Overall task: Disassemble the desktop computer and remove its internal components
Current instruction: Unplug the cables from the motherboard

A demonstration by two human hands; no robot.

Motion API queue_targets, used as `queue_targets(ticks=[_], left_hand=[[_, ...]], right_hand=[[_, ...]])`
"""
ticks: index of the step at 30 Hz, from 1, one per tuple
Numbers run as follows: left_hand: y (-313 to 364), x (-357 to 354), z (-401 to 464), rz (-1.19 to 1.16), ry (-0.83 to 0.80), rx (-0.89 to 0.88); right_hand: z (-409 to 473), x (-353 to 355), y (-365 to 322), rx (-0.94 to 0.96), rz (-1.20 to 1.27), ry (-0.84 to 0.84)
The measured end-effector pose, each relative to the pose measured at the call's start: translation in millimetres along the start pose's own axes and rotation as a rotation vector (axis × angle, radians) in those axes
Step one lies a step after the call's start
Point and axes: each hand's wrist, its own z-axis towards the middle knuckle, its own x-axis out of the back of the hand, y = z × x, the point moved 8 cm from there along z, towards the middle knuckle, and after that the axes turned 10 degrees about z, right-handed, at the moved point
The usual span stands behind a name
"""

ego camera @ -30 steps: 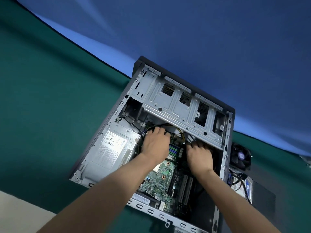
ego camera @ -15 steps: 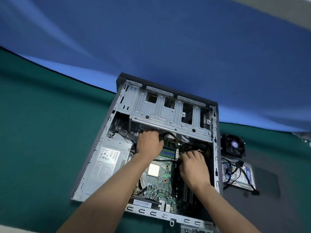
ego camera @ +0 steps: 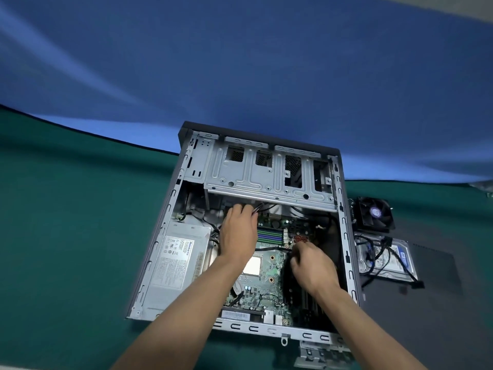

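Green cloth (ego camera: 66, 222) under everything. PC case (ego camera: 170, 209) open on its side, mid-frame. PSU (ego camera: 176, 263) at left inside case. Left hand (ego camera: 238, 233) next, fingers curled on cable bundle (ego camera: 257, 209) just below drive cage (ego camera: 266, 177), over mobo (ego camera: 266, 284). RAM sticks (ego camera: 270, 234) between hands. Right hand (ego camera: 312, 265) w/ fingers bent, pinching black cable (ego camera: 272, 248) near red connector (ego camera: 301, 239). Outside case at right: fan (ego camera: 373, 213), then HDD (ego camera: 384, 259) w/ cables on top
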Motion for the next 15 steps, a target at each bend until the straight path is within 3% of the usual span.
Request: queue_targets(ticks=[3, 6, 8, 10, 15], left_hand=[[1, -3, -5, -0.009, -0.086, -0.036], [12, -31, -25, 0.135, -0.459, -0.217], [14, -44, -40, 0.282, -0.601, -0.327], [13, -50, -43, 0.346, -0.62, -0.364], [18, -45, -34, 0.208, -0.515, -0.33]], right_hand=[[0, 0, 2, -0.03, 0.035, 0.007], [-2, -2, 3, -0.051, 0.049, -0.007], [-2, -6, 5, -0.059, 0.058, -0.009], [-3, -8, 8, -0.087, 0.118, 0.005], [2, -7, 11, -0.124, 0.391, 0.055]])
